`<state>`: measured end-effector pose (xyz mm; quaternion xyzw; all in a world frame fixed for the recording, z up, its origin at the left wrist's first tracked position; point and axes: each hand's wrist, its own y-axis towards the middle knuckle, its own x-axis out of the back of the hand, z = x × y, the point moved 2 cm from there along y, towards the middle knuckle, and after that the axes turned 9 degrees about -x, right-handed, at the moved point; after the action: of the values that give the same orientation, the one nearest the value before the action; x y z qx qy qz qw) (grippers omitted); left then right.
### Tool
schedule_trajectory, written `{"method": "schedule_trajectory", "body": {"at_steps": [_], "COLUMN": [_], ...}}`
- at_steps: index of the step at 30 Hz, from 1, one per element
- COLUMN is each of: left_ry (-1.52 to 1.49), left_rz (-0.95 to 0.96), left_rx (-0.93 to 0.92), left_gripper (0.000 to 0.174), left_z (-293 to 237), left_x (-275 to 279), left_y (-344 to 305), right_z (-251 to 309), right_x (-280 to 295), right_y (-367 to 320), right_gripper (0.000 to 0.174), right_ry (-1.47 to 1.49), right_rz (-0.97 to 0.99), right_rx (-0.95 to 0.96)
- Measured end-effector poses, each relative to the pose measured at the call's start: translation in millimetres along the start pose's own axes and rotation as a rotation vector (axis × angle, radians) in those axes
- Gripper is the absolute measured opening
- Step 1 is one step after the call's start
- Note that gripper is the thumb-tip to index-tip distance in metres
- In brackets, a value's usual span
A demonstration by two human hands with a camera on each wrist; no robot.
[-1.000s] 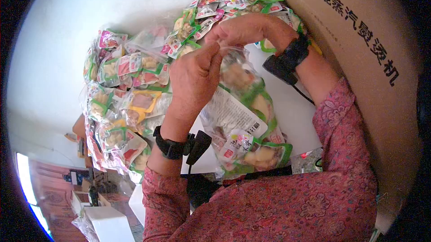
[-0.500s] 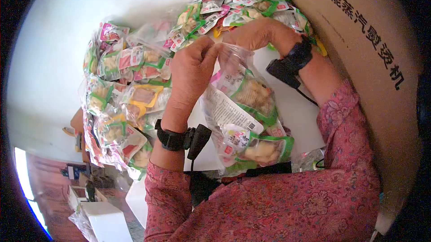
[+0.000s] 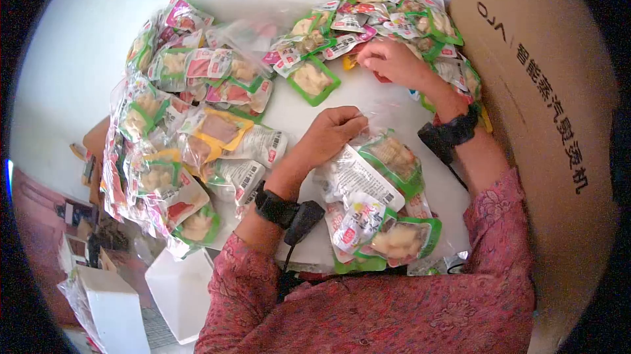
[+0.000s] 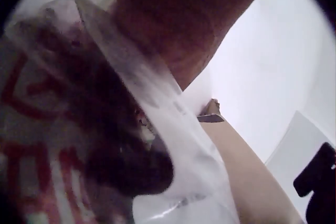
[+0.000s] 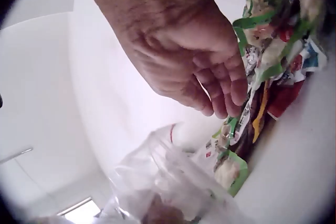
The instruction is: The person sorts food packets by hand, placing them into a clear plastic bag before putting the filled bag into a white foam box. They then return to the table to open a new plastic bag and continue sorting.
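In the head view my left hand (image 3: pixel 332 134) pinches the gathered top of a clear plastic bag (image 3: pixel 453 239) near the table's front edge. Inside it lie several snack packets (image 3: pixel 397 239) with green borders and white labels. Farther back, my right hand (image 3: pixel 397 65) is at the near edge of a pile of loose snack packets (image 3: pixel 388 22). The right wrist view shows that hand (image 5: pixel 184 50) with loosely bent fingers and nothing in them, beside the pile. Film of the bag (image 4: pixel 199 176) covers much of the left wrist view.
Several filled clear bags of packets (image 3: pixel 217 91) stand along the left side. One green-edged packet (image 3: pixel 312 81) lies apart in front of the pile. A tall brown carton (image 3: pixel 526 143) walls off the right. White boxes (image 3: pixel 112 314) sit below the table at lower left.
The right hand has left the bag's mouth and moved back to the loose pile. The left hand keeps its pinch on the bag, lower in the view now, as the head view has shifted.
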<state>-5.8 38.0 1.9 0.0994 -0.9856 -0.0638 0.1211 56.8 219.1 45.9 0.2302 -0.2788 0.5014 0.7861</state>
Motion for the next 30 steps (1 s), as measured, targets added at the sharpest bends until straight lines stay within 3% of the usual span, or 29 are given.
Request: {"method": "schedule_trajectory", "body": {"at_steps": [1, 4, 8, 10, 13, 16, 20, 22, 24, 28, 30], "left_ry": [-0.064, -0.156, -0.128, -0.098, -0.204, -0.135, -0.117, -0.110, -0.136, -0.175, -0.203], "left_rz": [0.017, -0.008, -0.060, -0.063, -0.127, -0.199, -0.258, -0.264, -0.291, -0.306, -0.346], "left_rx": [0.003, -0.066, -0.170, -0.205, -0.163, -0.278, -0.251, -0.235, -0.238, -0.286, -0.246], "left_gripper": [0.020, 0.020, 0.027, 0.031, 0.034, 0.033, 0.028, 0.025, 0.021, 0.020, 0.017], "left_z": [4, 24, 29, 28, 31, 35, 35, 36, 40, 46, 44], "left_x": [1, -2, 0, 1, 1, 4, 2, -1, -1, -1, -2], "left_y": [0, 2, 0, -1, 0, 4, 4, 5, 6, 8, 9], "right_z": [-1, -10, -12, -7, -9, -17, -1, 0, -1, -5, -8], "right_x": [-5, -17, -28, -31, -35, -48, -59, -63, -68, -46, -27], "right_y": [1, 4, 10, 10, 32, 60, 63, 59, 58, 37, 20], "right_gripper": [0.015, 0.017, 0.020, 0.027, 0.035, 0.041, 0.049, 0.039, 0.025, 0.017, 0.012], "right_ry": [-0.050, -0.149, -0.128, 0.176, 0.124, 0.157, 0.120, 0.132, 0.130, 0.246, 0.388], "right_rz": [-0.034, -0.008, 0.201, 0.229, 0.220, 0.255, 0.228, 0.218, 0.366, 0.375, 0.166], "right_rx": [0.113, 0.194, 0.163, -0.102, -0.186, -0.230, -0.256, -0.294, -0.280, -0.226, -0.325]}}
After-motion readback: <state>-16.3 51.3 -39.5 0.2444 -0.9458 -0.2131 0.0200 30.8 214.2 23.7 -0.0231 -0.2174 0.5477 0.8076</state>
